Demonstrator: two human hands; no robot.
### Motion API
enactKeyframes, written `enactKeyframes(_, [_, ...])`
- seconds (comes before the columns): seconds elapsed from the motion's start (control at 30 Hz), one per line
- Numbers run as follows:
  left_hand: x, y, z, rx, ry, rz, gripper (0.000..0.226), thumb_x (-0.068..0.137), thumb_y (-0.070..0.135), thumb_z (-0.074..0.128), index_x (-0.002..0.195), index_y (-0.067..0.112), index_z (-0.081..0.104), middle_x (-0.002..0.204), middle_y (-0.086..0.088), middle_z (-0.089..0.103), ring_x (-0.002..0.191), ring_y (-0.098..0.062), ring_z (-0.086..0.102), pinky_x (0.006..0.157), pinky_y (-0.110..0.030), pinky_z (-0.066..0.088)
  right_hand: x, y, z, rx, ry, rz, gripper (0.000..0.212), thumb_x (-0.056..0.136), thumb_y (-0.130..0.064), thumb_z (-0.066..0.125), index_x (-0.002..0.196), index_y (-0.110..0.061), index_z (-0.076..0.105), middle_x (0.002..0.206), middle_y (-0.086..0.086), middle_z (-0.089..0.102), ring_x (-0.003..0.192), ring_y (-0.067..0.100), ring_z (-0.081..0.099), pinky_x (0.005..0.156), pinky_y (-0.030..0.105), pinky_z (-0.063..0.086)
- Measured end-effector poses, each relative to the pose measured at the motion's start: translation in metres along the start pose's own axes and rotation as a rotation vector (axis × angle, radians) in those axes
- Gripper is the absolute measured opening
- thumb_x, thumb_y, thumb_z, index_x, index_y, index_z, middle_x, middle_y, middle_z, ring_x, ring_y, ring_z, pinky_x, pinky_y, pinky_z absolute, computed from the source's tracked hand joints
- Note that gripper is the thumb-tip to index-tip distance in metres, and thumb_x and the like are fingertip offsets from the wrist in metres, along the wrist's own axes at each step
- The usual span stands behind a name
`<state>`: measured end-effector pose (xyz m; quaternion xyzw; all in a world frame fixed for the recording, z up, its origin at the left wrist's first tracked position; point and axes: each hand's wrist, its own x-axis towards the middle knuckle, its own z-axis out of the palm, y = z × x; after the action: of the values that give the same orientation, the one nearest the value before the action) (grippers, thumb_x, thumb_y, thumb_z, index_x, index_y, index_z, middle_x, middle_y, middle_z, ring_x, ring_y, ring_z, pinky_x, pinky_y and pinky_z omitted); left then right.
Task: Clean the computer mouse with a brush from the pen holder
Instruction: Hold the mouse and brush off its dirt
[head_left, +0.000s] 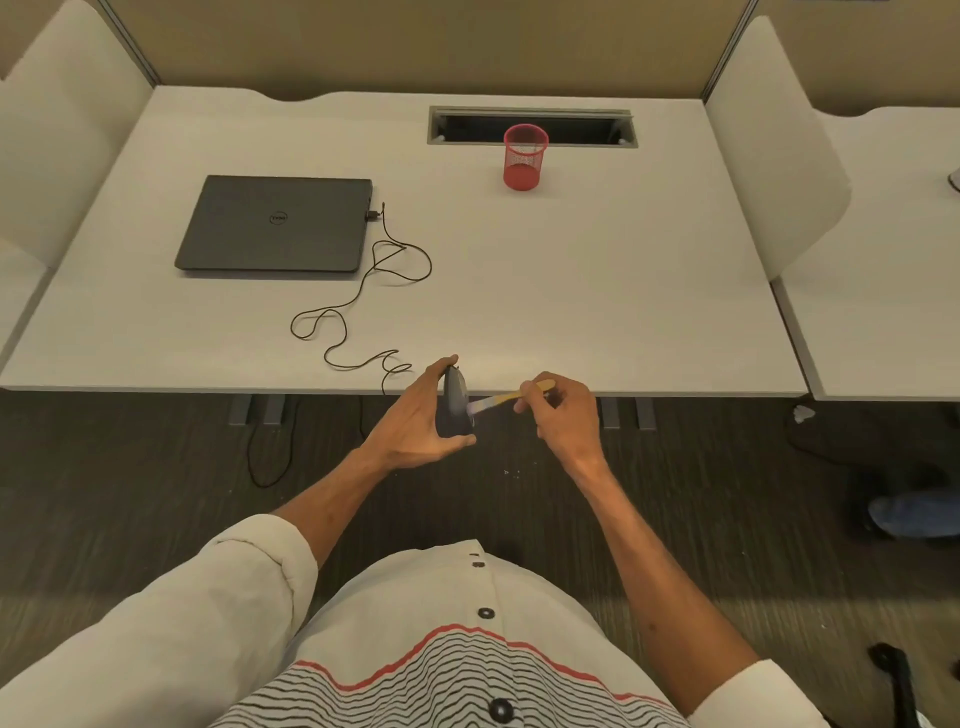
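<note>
My left hand (415, 421) grips a dark grey computer mouse (456, 405), held on its side just off the table's front edge. Its thin black cable (358, 291) snakes back across the table to the laptop. My right hand (563, 415) pinches a small brush (506, 397) with a yellow handle. The brush's pale bristles touch the mouse's right face. A red mesh pen holder (524, 158) stands upright at the back of the table, far from both hands, and looks empty.
A closed dark laptop (272, 223) lies at the table's left. A cable slot (532, 127) opens in the white table (597, 291) behind the pen holder. White dividers stand on both sides. A shoe (911, 514) and cables lie on the floor.
</note>
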<state>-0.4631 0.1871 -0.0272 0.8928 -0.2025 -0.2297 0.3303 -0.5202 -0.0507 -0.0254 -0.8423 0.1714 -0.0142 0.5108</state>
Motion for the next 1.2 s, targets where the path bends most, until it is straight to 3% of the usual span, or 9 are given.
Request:
enactKeyframes(0.1, [-0.001, 0.0, 0.001, -0.013, -0.012, 0.003, 0.127, 0.082, 0.045, 0.092, 0.172, 0.026, 0.004, 0.179, -0.002, 0.02, 0.162, -0.026, 0.034, 0.133, -0.051, 0.033, 0.0, -0.009, 0.011, 0.126, -0.03, 0.023, 0.029, 0.107, -0.038, 0.066, 0.084, -0.026, 0.079, 0.082, -0.011, 0.079, 0.059, 0.004, 0.065, 0.058, 0.02, 0.058])
enactKeyframes(0.2, [-0.002, 0.0, 0.001, -0.009, -0.021, 0.008, 0.133, 0.082, 0.047, 0.092, 0.171, 0.033, -0.005, 0.178, -0.003, 0.023, 0.16, -0.027, 0.038, 0.133, -0.051, 0.033, 0.001, -0.005, 0.017, 0.085, -0.04, 0.093, 0.033, 0.107, -0.036, 0.065, 0.083, -0.02, 0.079, 0.079, -0.01, 0.079, 0.051, 0.003, 0.063, 0.056, 0.013, 0.053])
enactKeyframes(0.4, [-0.008, -0.004, -0.001, 0.034, -0.049, 0.083, 0.135, 0.081, 0.058, 0.089, 0.171, 0.032, -0.008, 0.182, 0.008, 0.009, 0.165, -0.021, 0.029, 0.133, -0.053, 0.034, 0.009, 0.004, 0.01, 0.024, 0.088, 0.216, 0.03, 0.105, -0.035, 0.066, 0.079, -0.025, 0.077, 0.073, -0.01, 0.076, 0.052, 0.006, 0.063, 0.059, 0.022, 0.051])
enactKeyframes(0.63, [-0.012, -0.007, 0.003, 0.069, -0.058, 0.079, 0.132, 0.083, 0.064, 0.085, 0.171, 0.034, -0.008, 0.181, 0.004, 0.016, 0.164, -0.022, 0.03, 0.134, -0.052, 0.032, 0.015, -0.004, 0.009, 0.362, 0.051, 0.198, 0.021, 0.107, -0.028, 0.067, 0.091, -0.022, 0.079, 0.088, -0.003, 0.082, 0.047, 0.01, 0.057, 0.07, 0.024, 0.052])
enactKeyframes(0.8, [-0.011, -0.005, 0.004, 0.089, -0.042, 0.095, 0.131, 0.083, 0.068, 0.082, 0.171, 0.035, -0.009, 0.181, 0.004, 0.015, 0.165, -0.021, 0.029, 0.135, -0.051, 0.029, 0.009, 0.0, 0.02, 0.254, 0.049, 0.206, 0.025, 0.108, -0.032, 0.066, 0.088, -0.023, 0.078, 0.085, -0.007, 0.08, 0.051, 0.008, 0.06, 0.074, 0.02, 0.05])
enactKeyframes(1.0, [-0.012, -0.008, 0.004, 0.087, -0.04, 0.112, 0.131, 0.084, 0.065, 0.084, 0.172, 0.034, -0.009, 0.182, 0.008, 0.01, 0.165, -0.018, 0.026, 0.135, -0.052, 0.029, 0.008, 0.013, 0.01, 0.111, 0.198, 0.337, 0.027, 0.106, -0.033, 0.066, 0.083, -0.024, 0.076, 0.082, -0.005, 0.077, 0.061, 0.016, 0.068, 0.075, 0.039, 0.062])
enactKeyframes(1.13, [-0.012, -0.009, 0.005, 0.072, -0.049, 0.111, 0.13, 0.084, 0.065, 0.083, 0.171, 0.037, -0.01, 0.182, 0.009, 0.008, 0.166, -0.019, 0.025, 0.135, -0.053, 0.03, 0.01, 0.008, 0.008, 0.272, 0.194, 0.274, 0.024, 0.108, -0.033, 0.066, 0.088, -0.027, 0.077, 0.083, -0.008, 0.079, 0.054, 0.009, 0.063, 0.074, 0.027, 0.057])
enactKeyframes(1.2, [-0.012, -0.008, 0.007, 0.069, -0.054, 0.119, 0.131, 0.084, 0.066, 0.082, 0.171, 0.038, -0.011, 0.182, 0.009, 0.007, 0.166, -0.02, 0.025, 0.134, -0.053, 0.029, 0.008, 0.004, 0.011, 0.349, 0.123, 0.24, 0.02, 0.108, -0.033, 0.067, 0.092, -0.027, 0.078, 0.087, -0.008, 0.081, 0.05, 0.007, 0.059, 0.075, 0.029, 0.056])
